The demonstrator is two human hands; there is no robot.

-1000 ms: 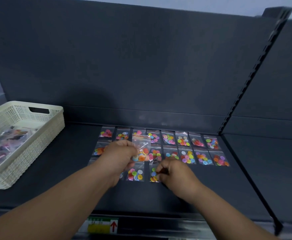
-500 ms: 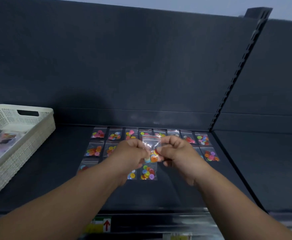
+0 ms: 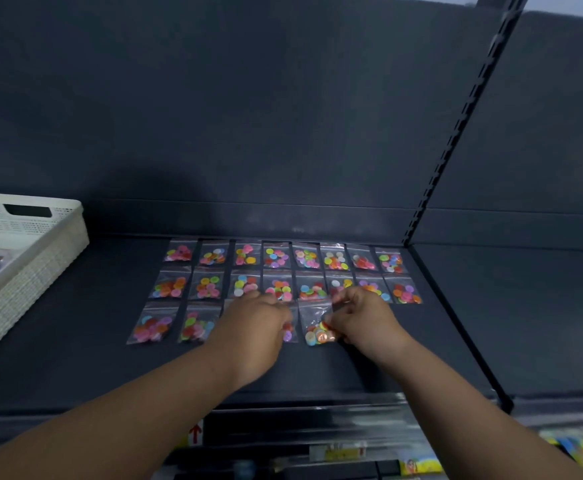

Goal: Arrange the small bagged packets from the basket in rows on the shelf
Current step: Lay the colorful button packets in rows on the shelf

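1. Head view, step in hand: a packet point(image 3: 314, 317) is being set down in the front row point(image 3: 153, 327) on the shelf point(image 3: 103, 306). It lies fifth from the left, just right of a packet mostly hidden by the left hand point(image 3: 255, 323).
2. Right hand point(image 3: 362, 320): its fingers point(image 3: 343, 301) are curled and pinch the packet at its right edge. The packet looks to be on or very close to the shelf; contact cannot be confirmed.
3. Left hand: it is knuckles-up over the third and fourth places of the front row, with its fingertips out of sight. I cannot tell whether it presses or grips a packet.
4. Progress, as judged: the back row point(image 3: 276, 256) and middle row point(image 3: 207, 287) each show eight packets side by side. The front row is about half filled, with bare shelf to its right.
5. Next move, as judged: square the packet with the column behind it, flatten it, let go, then reach left to the basket point(image 3: 34, 271) for another.
6. The packet: a small clear plastic bag with a red strip along its far edge. It is crinkled and catches the light. Round coloured discs are bunched at its near end, so it will likely lie lumpy and slide easily.
7. Basket: a cream perforated basket at the left end of the shelf, well apart from the rows. Its contents are too blurred to identify.
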